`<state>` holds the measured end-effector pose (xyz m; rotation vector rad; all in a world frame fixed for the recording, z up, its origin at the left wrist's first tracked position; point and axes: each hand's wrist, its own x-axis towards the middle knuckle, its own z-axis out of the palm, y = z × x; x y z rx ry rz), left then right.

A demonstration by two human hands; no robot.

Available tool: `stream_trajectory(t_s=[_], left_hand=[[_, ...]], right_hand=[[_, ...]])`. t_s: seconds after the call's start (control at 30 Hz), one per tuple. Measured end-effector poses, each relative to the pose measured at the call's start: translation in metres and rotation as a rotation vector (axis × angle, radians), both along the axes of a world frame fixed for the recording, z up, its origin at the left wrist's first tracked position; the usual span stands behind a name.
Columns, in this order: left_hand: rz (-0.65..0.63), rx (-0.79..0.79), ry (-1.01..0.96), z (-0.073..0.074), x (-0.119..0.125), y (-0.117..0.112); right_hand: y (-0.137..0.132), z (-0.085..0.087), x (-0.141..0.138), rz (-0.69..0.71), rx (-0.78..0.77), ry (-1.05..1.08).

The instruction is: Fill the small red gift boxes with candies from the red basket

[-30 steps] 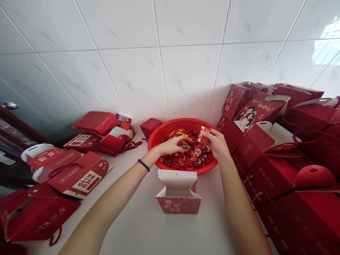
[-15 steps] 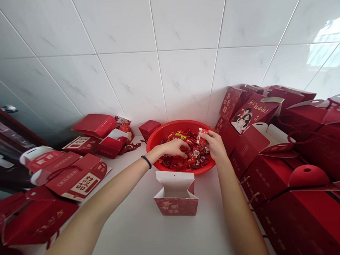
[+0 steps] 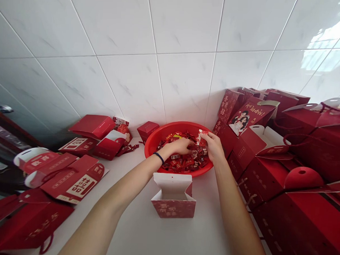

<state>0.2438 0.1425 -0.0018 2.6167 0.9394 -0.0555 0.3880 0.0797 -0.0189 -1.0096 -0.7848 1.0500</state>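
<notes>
A red plastic basin [image 3: 161, 132] full of red-wrapped sweets [image 3: 182, 162] stands at the back of the white table. My left hand [image 3: 180, 146], a dark band on its wrist, lies palm down on the pile with fingers curled among the sweets. Over the basin's right side my right hand [image 3: 215, 146] pinches a red and white sweet wrapper [image 3: 202, 135]. A small red gift box [image 3: 173, 197] stands open, white flaps up, just in front of the basin between my forearms.
Flat and folded red gift boxes and bags [image 3: 72, 177] lie spread at the left. Assembled red boxes and handled bags [image 3: 292, 159] are stacked along the right. A white tiled wall [image 3: 173, 60] closes the back. A dark cabinet edge [image 3: 6, 124] is at far left.
My left hand has reached further right across the sweets towards my right hand. The right hand stays over the basin with its wrapper. The view has drifted slightly.
</notes>
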Motion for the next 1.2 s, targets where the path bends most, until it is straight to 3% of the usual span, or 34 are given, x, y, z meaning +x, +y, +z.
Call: stream_trajectory(t_s=[0.2,0.3,0.47,0.8,0.97,1.03,1.13,1.2], left_hand=[[0.066,-0.132,-0.500,0.018,-0.024,0.007],[0.116,-0.181,-0.609,0.018,-0.024,0.004],[0.264,-0.300,-0.809,0.011,-0.014,0.001],[0.329,-0.216,-0.891,-0.009,-0.007,0.007],[0.316,-0.142,-0.967,-0.010,-0.004,0.004],[0.365,-0.201,-0.987,-0.008,-0.007,0.004],[0.378,-0.427,-0.803,-0.007,-0.014,0.001],[0.248,-0.478,-0.488,-0.007,-0.020,-0.003]], right_hand=[[-0.006,0.003,-0.004,0.079,0.022,-0.029],[-0.007,0.003,-0.003,0.113,-0.010,0.007],[-0.001,0.000,0.004,0.021,0.028,0.104],[0.000,-0.002,0.002,0.110,-0.018,0.082],[-0.004,0.001,0.003,0.167,-0.053,0.079],[-0.005,0.003,0.003,0.173,-0.027,0.098],[-0.006,0.005,0.003,0.094,0.013,0.153],[-0.005,0.005,0.002,0.055,0.018,0.179]])
